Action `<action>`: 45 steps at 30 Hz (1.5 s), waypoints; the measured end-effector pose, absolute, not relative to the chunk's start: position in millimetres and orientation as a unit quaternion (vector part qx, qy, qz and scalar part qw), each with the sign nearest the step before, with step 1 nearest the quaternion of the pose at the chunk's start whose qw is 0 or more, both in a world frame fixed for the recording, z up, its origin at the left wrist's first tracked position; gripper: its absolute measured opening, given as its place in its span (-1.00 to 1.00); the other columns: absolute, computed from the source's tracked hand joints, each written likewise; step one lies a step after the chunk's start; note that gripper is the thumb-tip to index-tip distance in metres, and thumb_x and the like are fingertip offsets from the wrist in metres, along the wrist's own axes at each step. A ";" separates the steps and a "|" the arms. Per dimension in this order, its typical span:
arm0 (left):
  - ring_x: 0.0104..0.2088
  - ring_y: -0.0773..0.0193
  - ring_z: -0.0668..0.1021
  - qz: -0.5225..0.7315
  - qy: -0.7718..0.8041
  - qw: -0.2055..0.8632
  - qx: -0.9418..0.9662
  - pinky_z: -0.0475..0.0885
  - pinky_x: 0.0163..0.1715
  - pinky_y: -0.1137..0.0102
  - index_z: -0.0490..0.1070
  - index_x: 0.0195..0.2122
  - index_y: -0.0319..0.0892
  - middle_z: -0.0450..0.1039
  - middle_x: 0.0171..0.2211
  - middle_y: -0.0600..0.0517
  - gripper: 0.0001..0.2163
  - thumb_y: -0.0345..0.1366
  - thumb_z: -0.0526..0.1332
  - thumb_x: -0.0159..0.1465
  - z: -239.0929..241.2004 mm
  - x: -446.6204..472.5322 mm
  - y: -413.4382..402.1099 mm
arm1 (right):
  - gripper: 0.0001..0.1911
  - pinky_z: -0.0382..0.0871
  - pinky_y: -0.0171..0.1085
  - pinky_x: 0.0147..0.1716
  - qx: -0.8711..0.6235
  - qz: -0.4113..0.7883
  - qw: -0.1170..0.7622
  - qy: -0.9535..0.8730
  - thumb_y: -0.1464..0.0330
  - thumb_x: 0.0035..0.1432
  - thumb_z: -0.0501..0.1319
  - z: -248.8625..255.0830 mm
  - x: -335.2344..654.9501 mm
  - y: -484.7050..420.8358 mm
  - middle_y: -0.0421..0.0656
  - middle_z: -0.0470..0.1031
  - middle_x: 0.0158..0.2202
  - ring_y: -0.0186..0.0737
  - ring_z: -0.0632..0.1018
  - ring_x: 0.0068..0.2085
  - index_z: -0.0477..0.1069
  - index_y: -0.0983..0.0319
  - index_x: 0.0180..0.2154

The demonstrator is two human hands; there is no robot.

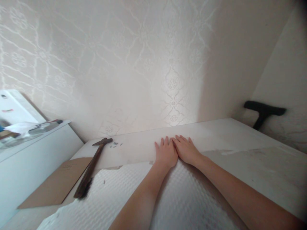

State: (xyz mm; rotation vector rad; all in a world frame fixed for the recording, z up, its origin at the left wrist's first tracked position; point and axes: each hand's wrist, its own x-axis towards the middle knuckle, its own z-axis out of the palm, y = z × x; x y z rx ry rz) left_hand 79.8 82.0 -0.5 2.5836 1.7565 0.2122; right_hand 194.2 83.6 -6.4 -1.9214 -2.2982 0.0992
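Observation:
My left hand (166, 153) and my right hand (187, 150) lie side by side, palms down, on a white surface (134, 145) near the wall. Their inner edges touch, and the fingers stretch toward the wall. Beneath both wrists is a white sheet with a bumpy, quilted texture (124, 185); its far edge is partly hidden by the hands. Whether the palms rest on the sheet or just past it, I cannot tell. To the left, a hammer (93, 164) with a dark wooden handle lies partly over the sheet. Several small nails (115, 144) are scattered beside its head.
A flat brown cardboard piece (57, 183) lies left of the hammer, against a white panel (40, 166). Beyond it are a white box (16, 107) and plastic wrapping. A black T-shaped handle (263, 111) stands at the right by the patterned wall (134, 70).

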 end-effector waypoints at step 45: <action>0.30 -0.04 0.11 0.056 0.560 -0.009 0.826 0.05 0.20 -0.14 0.07 0.29 -0.24 0.04 0.31 -0.14 -0.50 -0.24 -0.17 0.35 0.1 79.8 81.2 | -0.48 -0.02 0.19 0.19 -0.635 0.031 0.075 -0.768 0.40 0.32 -0.18 -6.1 194.9 83.0 0.10 0.03 0.32 0.06 0.09 0.30 0.10 0.32 0.27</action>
